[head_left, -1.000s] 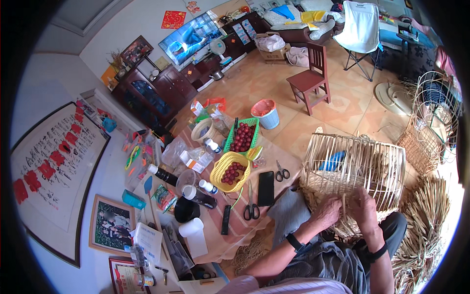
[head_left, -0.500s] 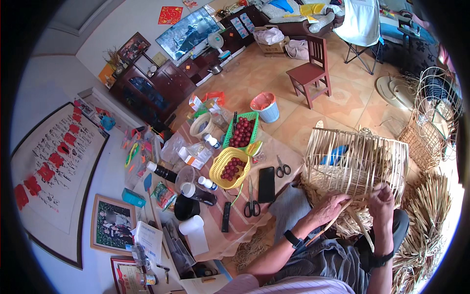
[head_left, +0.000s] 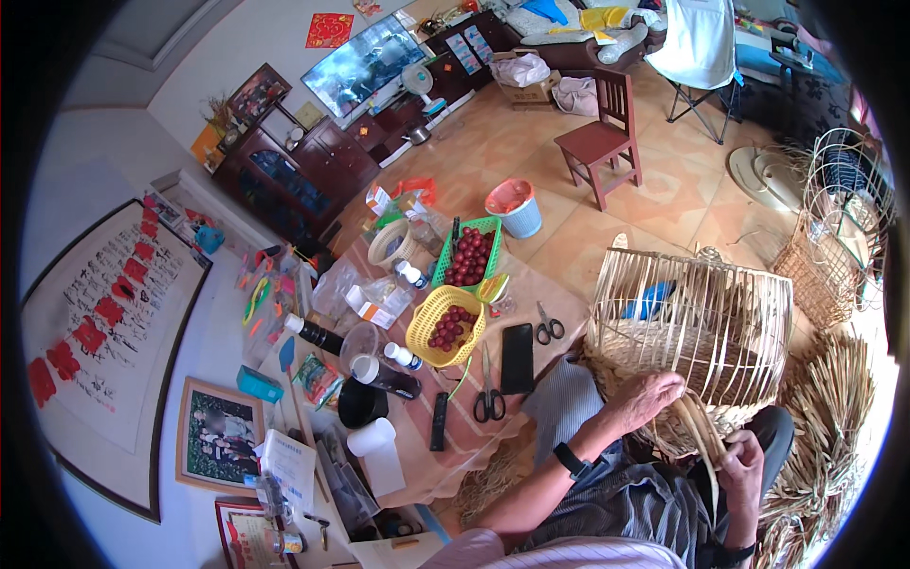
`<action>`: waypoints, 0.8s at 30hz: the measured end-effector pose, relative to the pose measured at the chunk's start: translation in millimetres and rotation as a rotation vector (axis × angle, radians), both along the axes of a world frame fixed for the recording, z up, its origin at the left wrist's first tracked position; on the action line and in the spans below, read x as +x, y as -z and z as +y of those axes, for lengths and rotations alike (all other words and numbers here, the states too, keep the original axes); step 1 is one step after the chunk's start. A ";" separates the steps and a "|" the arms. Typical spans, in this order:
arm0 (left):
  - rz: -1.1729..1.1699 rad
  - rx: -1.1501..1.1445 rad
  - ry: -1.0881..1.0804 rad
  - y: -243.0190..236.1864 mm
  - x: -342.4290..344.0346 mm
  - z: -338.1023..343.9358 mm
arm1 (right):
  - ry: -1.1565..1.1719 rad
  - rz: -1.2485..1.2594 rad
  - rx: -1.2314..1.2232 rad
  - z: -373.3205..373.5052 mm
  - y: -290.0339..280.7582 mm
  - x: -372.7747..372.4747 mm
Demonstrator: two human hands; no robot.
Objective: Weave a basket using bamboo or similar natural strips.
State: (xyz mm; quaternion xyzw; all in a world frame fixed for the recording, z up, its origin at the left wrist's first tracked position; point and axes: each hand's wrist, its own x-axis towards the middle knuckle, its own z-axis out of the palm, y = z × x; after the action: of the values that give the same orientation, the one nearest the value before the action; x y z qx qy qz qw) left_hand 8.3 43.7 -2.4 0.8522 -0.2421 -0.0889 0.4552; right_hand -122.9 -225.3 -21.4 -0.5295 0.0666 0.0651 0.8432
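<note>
A half-woven basket [head_left: 697,356] of pale flat strips lies on its side in front of my knees, its bare stakes spreading away from me. My left hand [head_left: 646,400] is closed at the basket's near side, with its fingertips pinching a long tan plant strip [head_left: 700,429]. That strip bends down to my right hand [head_left: 742,465], which pinches it lower down, over my lap. A bright blue piece [head_left: 650,300] shows between the stakes.
To the right lies a heap of dry strips [head_left: 825,408]. On the table at left are scissors [head_left: 489,398], a black phone [head_left: 517,358], a yellow basket [head_left: 432,327] and a green basket [head_left: 493,248] of red fruit. A red chair [head_left: 602,142] stands beyond.
My right hand has moved down from the basket stakes towards my lap, drawing the strip into a bend. My left hand has stayed nearly in place at the basket.
</note>
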 end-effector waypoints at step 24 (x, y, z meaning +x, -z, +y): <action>-0.417 0.239 0.063 -21.5 -25.1 -9.5 | 0.117 0.278 -0.365 -55.9 -27.1 -38.2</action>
State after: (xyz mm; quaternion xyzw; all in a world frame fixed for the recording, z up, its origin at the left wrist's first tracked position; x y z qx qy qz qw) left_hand -16.7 34.2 19.0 0.8920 -0.3450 0.0471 0.2881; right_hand -161.2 -281.2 5.7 -0.6544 0.2233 0.0751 0.7185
